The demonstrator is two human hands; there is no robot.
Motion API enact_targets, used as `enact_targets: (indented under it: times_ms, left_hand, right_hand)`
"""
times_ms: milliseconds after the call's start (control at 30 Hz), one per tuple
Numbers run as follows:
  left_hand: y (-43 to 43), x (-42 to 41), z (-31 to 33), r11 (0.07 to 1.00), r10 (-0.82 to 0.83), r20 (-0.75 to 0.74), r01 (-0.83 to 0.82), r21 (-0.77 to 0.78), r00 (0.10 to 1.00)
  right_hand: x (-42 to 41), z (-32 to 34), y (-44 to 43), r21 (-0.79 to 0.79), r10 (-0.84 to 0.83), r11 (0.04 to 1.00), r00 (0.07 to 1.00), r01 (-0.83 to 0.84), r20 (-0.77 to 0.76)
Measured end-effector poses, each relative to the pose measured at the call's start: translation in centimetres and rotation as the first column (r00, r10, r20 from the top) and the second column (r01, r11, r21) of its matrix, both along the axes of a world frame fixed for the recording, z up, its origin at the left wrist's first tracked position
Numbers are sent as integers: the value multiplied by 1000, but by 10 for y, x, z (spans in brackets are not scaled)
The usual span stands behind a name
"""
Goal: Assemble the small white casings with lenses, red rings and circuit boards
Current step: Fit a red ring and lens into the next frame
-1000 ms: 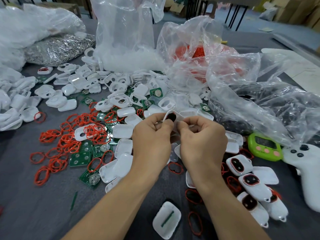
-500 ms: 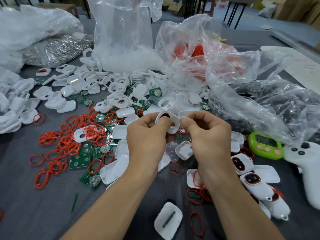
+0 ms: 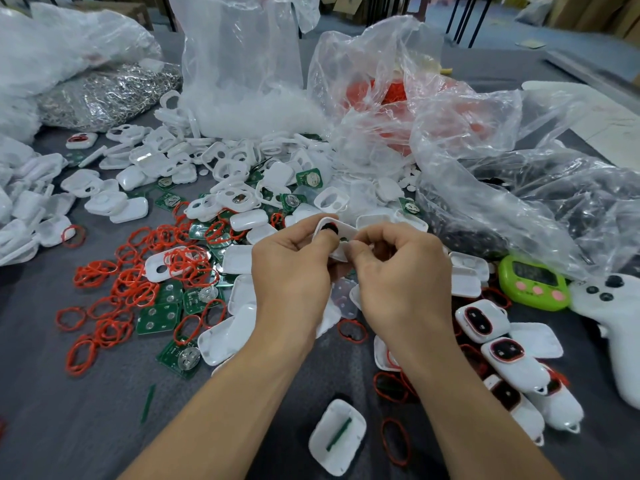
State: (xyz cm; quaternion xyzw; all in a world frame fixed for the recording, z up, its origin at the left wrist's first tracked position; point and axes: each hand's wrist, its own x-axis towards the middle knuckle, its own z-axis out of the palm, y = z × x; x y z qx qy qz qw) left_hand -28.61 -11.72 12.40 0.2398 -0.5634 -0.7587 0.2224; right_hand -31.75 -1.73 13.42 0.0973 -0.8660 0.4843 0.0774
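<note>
No text, number or brand can be read anywhere. The green timer has a dark display, but its digits cannot be made out, and its pink buttons show no legible marks. The green circuit boards scattered well to the left of the timer carry print too small to tell. The white controller just right of the timer shows only dark round buttons; any signs on them are too small to read.
</note>
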Motion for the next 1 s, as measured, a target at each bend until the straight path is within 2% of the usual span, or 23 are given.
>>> enact_targets:
  times_ms: [267,533,633,700,767,900,1000]
  left_hand:
    - [2,0,1,997,-56,-26,57,51,998]
    - [6,1,3,998,-59,-29,60,29,998]
    - [7,2,7,993,-62,-50,67,99,997]
    - [7,3,10,978,-66,-64,77,196,996]
    - [6,3,12,957,-87,-77,105,271,993]
    - [2,5,13,946,-142,-68,156,283,987]
    - [0,6,10,951,-199,-70,210,226,978]
  right_hand:
    - [8,5,-5,134,-50,988,981,76,-190]
    - [11,5,-9,138,-172,969,964,203,-203]
    - [3,3,-6,30,-189,981,978,192,-85]
    - [-4,4,-4,-48,-125,991,991,127,51]
    - [-7,4,-2,-114,-53,991,991,67,123]
    - [-8,4,2,-155,-33,987,993,50,109]
    - [-10,2,5,-175,-27,983,993,47,113]
